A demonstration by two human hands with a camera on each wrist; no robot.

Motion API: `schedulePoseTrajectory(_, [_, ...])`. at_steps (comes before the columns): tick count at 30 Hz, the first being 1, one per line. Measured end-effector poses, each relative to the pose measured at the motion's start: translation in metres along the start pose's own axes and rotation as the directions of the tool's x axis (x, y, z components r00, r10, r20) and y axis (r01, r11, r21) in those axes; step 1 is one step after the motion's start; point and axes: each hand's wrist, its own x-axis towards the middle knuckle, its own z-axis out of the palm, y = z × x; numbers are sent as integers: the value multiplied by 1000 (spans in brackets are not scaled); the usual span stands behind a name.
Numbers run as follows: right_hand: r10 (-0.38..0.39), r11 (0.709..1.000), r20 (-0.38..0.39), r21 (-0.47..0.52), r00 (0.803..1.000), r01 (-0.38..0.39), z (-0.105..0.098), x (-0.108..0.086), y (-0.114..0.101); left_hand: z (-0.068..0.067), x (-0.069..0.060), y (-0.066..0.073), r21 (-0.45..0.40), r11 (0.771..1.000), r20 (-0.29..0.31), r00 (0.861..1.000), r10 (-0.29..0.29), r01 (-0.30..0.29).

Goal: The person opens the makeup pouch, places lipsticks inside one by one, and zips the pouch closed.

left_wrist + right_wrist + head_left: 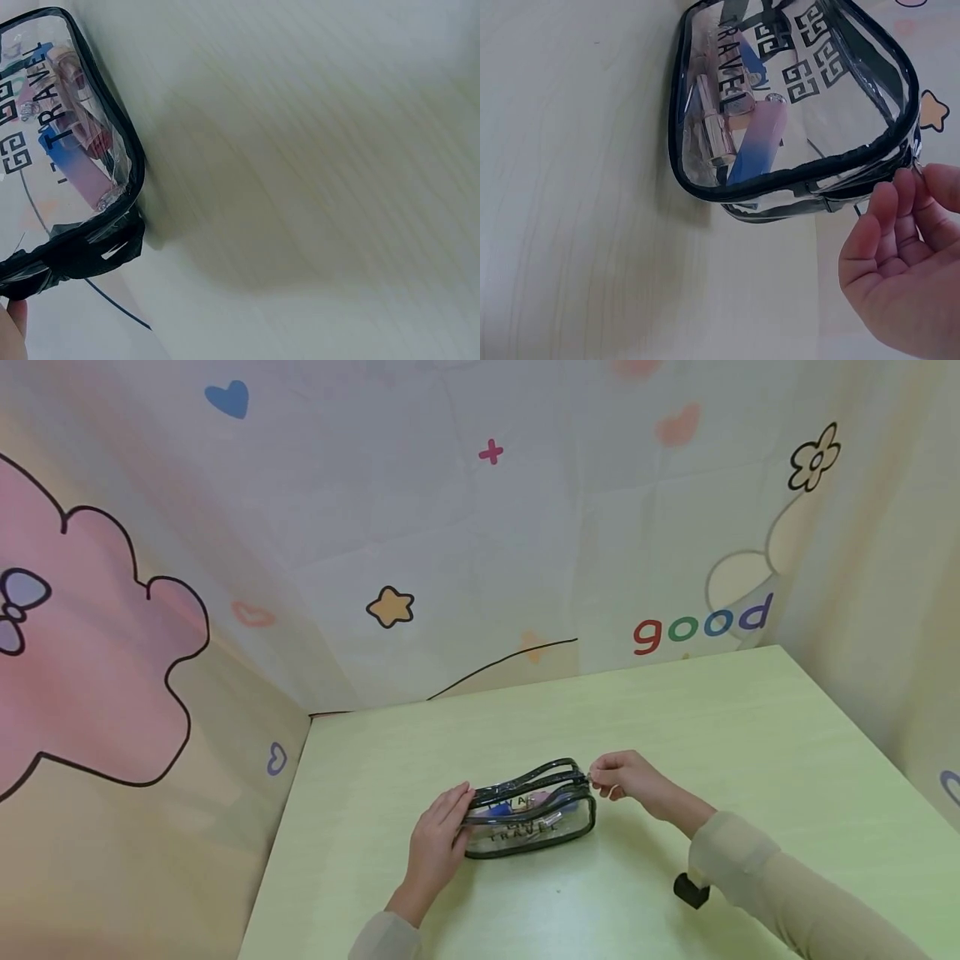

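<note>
A clear travel pouch (528,837) with black piping and the word TRAVEL stands on the table. Through its see-through sides show several small items, among them a blue-and-pink tube (761,142) and a shiny lipstick-like stick (716,135). My left hand (441,837) holds the pouch's left end, fingers over the top edge and thumb on the near side. At the opposite end, my right hand (628,782) pinches the small zipper pull (918,166) between thumb and index finger. How far the zipper is drawn is hard to tell.
The pale green table (675,718) meets a printed curtain (450,527) at its back and left edges. Beneath the right sleeve (795,885) is a small black object (691,891).
</note>
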Motion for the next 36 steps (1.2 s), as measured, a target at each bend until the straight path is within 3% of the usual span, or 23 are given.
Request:
schedulePoseTrajectory(10, [-84, 992, -58, -97, 995, 78, 12, -3, -8, 2, 1, 0, 22, 1000, 6, 1000, 11, -11])
schedulePoseTrajectory(15, [-138, 980, -41, -148, 990, 130, 19, -2, -13, 2, 1, 0, 22, 1000, 3, 1000, 10, -10])
schedulePoseTrajectory(21, [-215, 941, -58, -279, 975, 191, 29, 2, -17, 1, 2, 1, 28, 1000, 17, 1000, -5, 5])
schedulePoseTrajectory(31, [-263, 857, -116, -484, 958, 177, 48, -3, -29, 1, 3, 2, 27, 1000, -1, 1000, -8, 8])
schedulePoseTrajectory(36, [-283, 793, -101, -583, 954, 174, 60, -3, -33, 2, 3, 3, 37, 999, 6, 1000, -3, 3])
